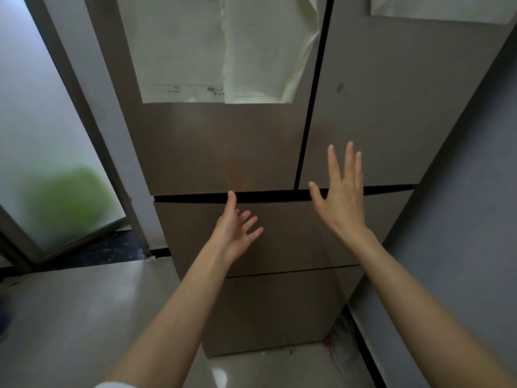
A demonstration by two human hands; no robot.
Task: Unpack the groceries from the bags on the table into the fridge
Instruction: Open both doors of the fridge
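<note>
A tall brown fridge (212,152) fills the view, with two upper doors shut and two drawers (279,239) below them. My left hand (237,231) is open, palm turned up, in front of the upper drawer just under the dark gap. My right hand (341,191) is open with fingers spread, in front of the lower corner of the right door (391,113). Neither hand holds anything. No bags or groceries are in view.
White paper sheets (223,51) hang on the left door, another (436,7) on the right door. A frosted glass door (42,135) stands at the left, a grey wall (461,219) close at the right. Pale tiled floor (70,317) lies below.
</note>
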